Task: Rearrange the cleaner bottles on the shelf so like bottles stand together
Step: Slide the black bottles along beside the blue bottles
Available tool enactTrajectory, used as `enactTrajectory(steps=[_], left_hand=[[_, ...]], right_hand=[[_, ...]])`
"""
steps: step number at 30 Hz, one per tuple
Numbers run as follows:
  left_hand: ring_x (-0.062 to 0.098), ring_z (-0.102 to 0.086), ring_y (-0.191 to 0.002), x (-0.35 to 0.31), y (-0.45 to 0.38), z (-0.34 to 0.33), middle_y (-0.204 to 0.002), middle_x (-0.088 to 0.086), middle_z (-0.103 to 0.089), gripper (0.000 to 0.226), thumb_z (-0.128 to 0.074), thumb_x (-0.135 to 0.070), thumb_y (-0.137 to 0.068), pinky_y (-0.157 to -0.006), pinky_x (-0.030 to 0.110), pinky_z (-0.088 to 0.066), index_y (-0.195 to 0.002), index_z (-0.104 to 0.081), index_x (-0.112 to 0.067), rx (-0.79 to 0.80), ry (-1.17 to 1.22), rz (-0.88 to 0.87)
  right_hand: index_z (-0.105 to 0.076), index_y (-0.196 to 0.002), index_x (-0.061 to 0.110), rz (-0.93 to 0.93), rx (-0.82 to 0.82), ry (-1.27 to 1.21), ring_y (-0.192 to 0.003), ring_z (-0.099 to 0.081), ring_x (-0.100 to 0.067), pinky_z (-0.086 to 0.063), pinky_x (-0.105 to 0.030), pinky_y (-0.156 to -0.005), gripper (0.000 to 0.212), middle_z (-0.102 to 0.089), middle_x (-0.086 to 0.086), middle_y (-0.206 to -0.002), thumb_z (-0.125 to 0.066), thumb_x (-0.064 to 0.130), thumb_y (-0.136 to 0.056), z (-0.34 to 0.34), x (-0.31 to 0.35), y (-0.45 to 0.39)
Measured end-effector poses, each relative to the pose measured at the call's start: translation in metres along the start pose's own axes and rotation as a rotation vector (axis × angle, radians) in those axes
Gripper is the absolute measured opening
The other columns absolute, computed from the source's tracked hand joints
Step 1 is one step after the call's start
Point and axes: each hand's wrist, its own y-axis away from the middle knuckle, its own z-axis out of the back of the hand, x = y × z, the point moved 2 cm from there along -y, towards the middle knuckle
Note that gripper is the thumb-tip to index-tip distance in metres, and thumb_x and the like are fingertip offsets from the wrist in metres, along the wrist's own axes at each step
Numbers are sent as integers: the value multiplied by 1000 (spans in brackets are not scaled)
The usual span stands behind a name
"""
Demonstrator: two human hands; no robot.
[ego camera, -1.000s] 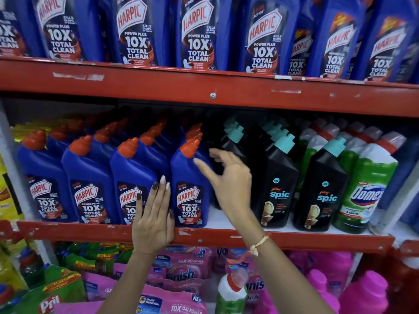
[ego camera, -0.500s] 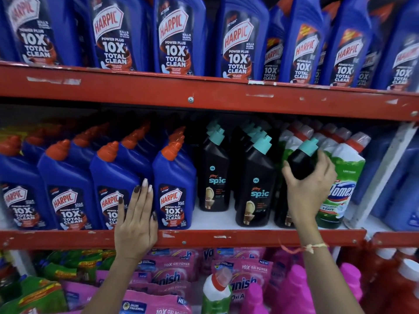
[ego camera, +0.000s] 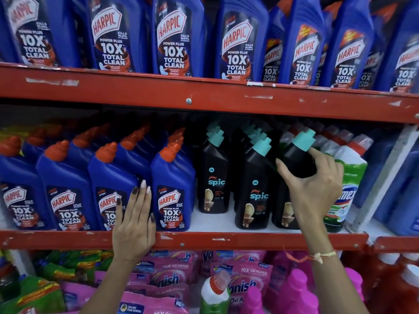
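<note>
On the middle red shelf (ego camera: 249,240) stand blue Harpic bottles (ego camera: 172,189) with orange caps on the left, black Spic bottles (ego camera: 256,184) with teal caps in the middle, and green and white Domex bottles (ego camera: 349,177) on the right. My right hand (ego camera: 317,189) grips the shoulder of the rightmost front black Spic bottle (ego camera: 297,155), which stands right beside the Domex row. My left hand (ego camera: 133,223) lies flat, fingers together, against the front of a Harpic bottle (ego camera: 108,184) and the shelf edge. A gap of white shelf shows in front of the leftmost Spic bottle (ego camera: 213,175).
The upper shelf (ego camera: 204,96) carries a full row of large Harpic bottles (ego camera: 174,39). Below are pink Vanish pouches (ego camera: 172,275), pink bottles (ego camera: 297,291), green packs (ego camera: 34,291) and a loose green bottle with a white neck (ego camera: 215,293). A white upright post (ego camera: 385,175) bounds the shelf at right.
My right hand moved right from the Harpic and Spic boundary and closed on the rightmost Spic bottle. The left hand stayed flat on the Harpic bottle.
</note>
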Motion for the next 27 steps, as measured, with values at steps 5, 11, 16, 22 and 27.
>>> enactTrajectory(steps=[5, 11, 16, 22, 27], left_hand=[[19, -13, -156, -1, -1, 1, -169, 4, -12, 59, -29, -22, -100, -127, 46, -7, -156, -27, -3, -4, 4, 4], [19, -13, -156, 0, -1, 2, -169, 4, -13, 60, -32, -21, -98, -127, 44, -6, -155, -28, -2, 5, 11, 17], [18, -13, -156, -2, -2, 1, -169, 3, -12, 60, -32, -21, -98, -127, 41, -5, -154, -29, -2, -5, 10, 12], [17, -12, -156, -1, -1, 0, -169, 2, -11, 63, -32, -21, -98, -127, 44, -6, -159, -19, -8, -14, 13, -2], [17, -13, -156, 1, -1, 0, -169, 2, -11, 58, -23, -26, -105, -128, 44, -6, -159, -18, -9, -8, 22, -4]], right_hand=[[-69, -105, 10, -14, -7, -145, -94, -60, -28, -42, -31, -80, 57, -71, -9, -98, -84, 48, -66, 11, 55, -2], [-69, -100, 11, -27, 74, -295, -91, -57, -24, -46, -33, -78, 56, -68, -4, -92, -85, 50, -63, -15, 102, 26], [-66, -99, 9, -40, 148, -312, -94, -53, -19, -33, -14, -76, 55, -65, -2, -93, -87, 45, -63, -49, 108, 48], [-64, -98, 10, -51, 240, -266, -93, -54, -21, -34, -17, -71, 55, -64, -1, -93, -87, 46, -62, -75, 97, 69], [-64, -102, 12, -44, 264, -230, -98, -53, -18, -40, -21, -72, 58, -64, 1, -98, -83, 51, -64, -83, 97, 72]])
